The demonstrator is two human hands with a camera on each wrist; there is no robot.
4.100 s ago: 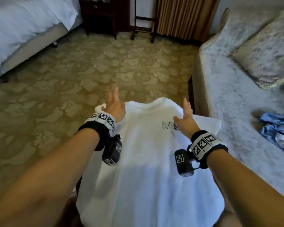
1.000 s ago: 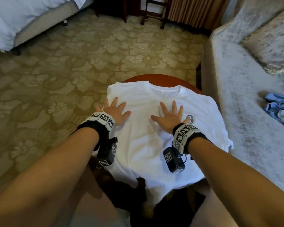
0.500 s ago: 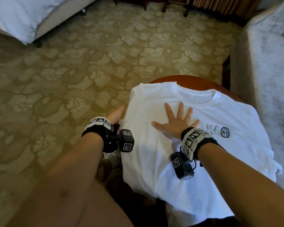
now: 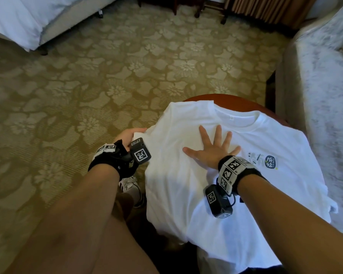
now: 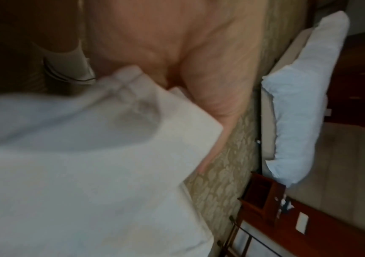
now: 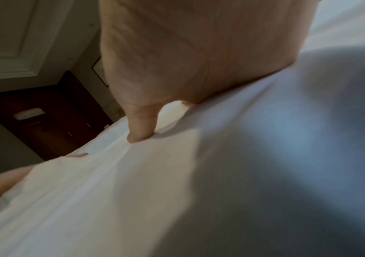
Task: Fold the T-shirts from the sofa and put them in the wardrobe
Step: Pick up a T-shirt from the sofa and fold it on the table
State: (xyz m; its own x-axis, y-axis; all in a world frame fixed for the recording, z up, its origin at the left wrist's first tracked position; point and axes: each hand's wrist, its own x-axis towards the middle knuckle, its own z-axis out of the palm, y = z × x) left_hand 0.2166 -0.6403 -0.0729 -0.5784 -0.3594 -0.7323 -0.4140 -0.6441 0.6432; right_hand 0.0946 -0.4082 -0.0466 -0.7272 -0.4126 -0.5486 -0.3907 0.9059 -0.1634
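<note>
A white T-shirt (image 4: 176, 175) with a small chest logo (image 4: 269, 162) lies face up, spread over a round wooden table (image 4: 236, 103). My right hand (image 4: 212, 153) presses flat on its chest, fingers straight and fanned out. In the right wrist view one fingertip (image 6: 141, 132) digs into the white cloth (image 6: 177, 191). My left hand (image 4: 128, 135) is at the shirt's left edge and grips the sleeve. The left wrist view shows the left hand (image 5: 188, 43) with the white sleeve (image 5: 89, 173) lying against its fingers, blurred.
A grey sofa (image 4: 315, 95) stands close on the right of the table. A bed (image 4: 18, 16) with white bedding is at the far left, across patterned carpet (image 4: 107, 76). Dark wooden furniture legs (image 4: 198, 8) stand at the back. My shoe (image 4: 131, 186) is beside the table.
My left hand slid off the shirt's chest to its left edge and took hold of the sleeve. The right hand stayed flat on the chest. The view shifted left.
</note>
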